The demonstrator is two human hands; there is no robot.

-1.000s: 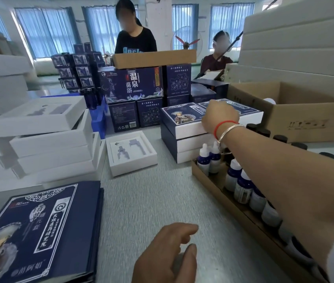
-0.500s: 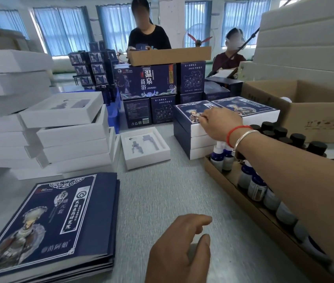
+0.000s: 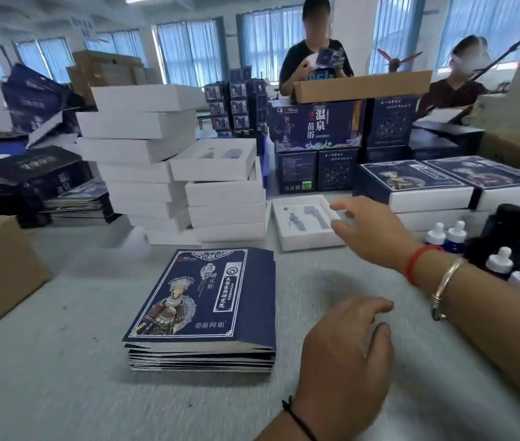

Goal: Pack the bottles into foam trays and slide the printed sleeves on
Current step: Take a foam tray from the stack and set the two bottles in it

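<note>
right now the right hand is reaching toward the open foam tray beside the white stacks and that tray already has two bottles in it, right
Not quite. The right hand is reaching toward the open foam tray beside the white stacks, but the head view shows the tray's two cutouts empty: no bottles in it yet.

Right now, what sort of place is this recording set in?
Likely a packing workshop: tall stacks of white foam trays, a pile of flat navy printed sleeves, and other workers boxing goods at the shared grey table.

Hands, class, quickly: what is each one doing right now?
Left hand: open, resting on the table, holding nothing.
Right hand: open, fingers spread over the foam tray.
</note>
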